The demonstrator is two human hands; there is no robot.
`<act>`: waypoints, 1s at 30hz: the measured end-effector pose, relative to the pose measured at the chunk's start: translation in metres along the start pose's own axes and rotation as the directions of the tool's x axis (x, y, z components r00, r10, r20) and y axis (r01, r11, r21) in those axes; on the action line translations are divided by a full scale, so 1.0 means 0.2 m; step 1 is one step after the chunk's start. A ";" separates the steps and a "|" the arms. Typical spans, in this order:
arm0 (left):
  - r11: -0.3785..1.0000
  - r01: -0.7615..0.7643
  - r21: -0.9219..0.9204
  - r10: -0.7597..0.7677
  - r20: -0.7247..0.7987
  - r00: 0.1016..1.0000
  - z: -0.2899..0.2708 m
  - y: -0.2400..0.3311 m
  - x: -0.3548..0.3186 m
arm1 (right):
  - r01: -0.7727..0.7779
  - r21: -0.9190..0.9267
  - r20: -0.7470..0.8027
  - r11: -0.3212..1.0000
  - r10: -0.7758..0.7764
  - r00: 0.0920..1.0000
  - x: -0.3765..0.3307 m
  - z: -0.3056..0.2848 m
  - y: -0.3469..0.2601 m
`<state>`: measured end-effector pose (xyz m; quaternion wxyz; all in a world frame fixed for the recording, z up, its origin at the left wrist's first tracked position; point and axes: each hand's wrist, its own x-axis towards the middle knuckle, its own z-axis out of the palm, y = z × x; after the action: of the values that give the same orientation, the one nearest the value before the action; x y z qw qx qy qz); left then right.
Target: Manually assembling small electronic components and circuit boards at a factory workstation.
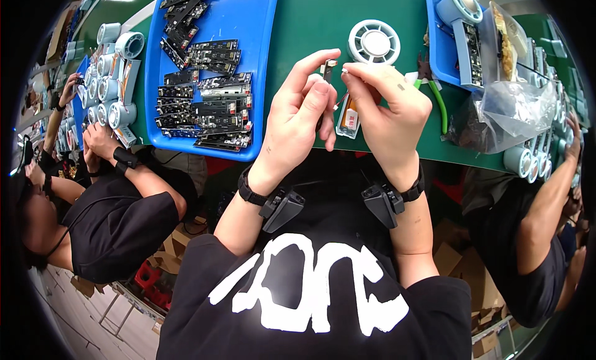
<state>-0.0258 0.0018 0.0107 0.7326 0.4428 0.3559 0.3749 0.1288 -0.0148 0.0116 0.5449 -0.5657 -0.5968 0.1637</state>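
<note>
My left hand [290,115] is closed on a small black circuit board [328,69], held on edge between the fingers and thumb; a white socket shows at its top. Close beside it, my right hand [392,105] pinches a tiny white plug [345,69]. The plug and the board's socket are a short gap apart. Under my hands lies a light-blue handheld fan [375,42], its round head pointing away from me. Its handle end [349,121] shows an orange part with a white label, and a thin red wire runs near it. My right hand hides the middle of the handle.
A blue tray [264,62] at left holds several black circuit boards [217,112]. Green-handled cutters [439,102] lie right of the fan. Farther right are another blue tray [439,46], clear plastic bags [512,115] and more fans [524,161]. Co-workers sit on both sides.
</note>
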 end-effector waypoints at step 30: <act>0.879 -0.052 0.474 0.100 -0.076 0.992 -0.04 0.02 -0.02 | 0.177 -0.213 0.212 0.961 -0.131 0.968 0.02 -0.02 0.00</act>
<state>-0.0348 0.0032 0.0122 0.5693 0.6021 0.4544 0.3268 0.1327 -0.0118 0.0146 0.4255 -0.5578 -0.7048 0.1052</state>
